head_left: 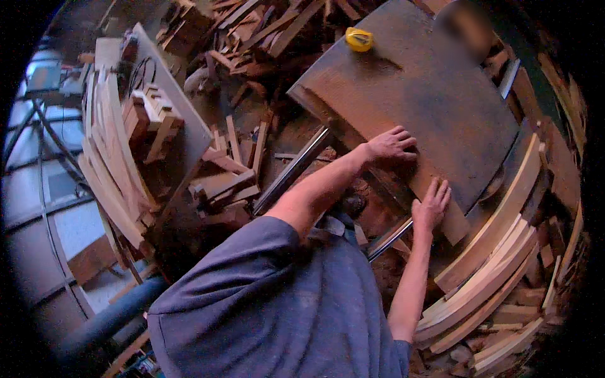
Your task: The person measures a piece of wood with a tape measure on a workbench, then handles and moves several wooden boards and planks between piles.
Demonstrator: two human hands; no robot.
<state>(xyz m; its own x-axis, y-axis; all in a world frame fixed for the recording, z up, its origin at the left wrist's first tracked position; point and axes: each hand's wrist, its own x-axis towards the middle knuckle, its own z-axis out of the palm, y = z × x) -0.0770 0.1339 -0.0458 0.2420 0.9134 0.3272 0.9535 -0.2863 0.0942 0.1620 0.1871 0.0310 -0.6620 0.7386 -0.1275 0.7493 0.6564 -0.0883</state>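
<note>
A long, flat brown wooden board (pixel 450 220) lies along the near edge of a broad, rust-brown metal machine table (pixel 435 101). My left hand (pixel 392 146) rests palm-down where board and table meet, its fingers stretched and slightly bent. Nearer the board's right end, my right hand (pixel 432 205) lies on it, fingers reaching forward and thumb apart. Both palms are hidden from above. Toward the far left of the table sits a yellow tape measure (pixel 359 39), out of reach of either hand.
Bright metal rails (pixel 293 170) run below the table's near side. Curved wooden strips (pixel 498 271) are stacked at right. At left, a slanted panel (pixel 176 88) stands beside wood blocks (pixel 151 120) and more strips (pixel 116 145). Scrap wood (pixel 265 31) piles up behind. A patch at upper right is blurred.
</note>
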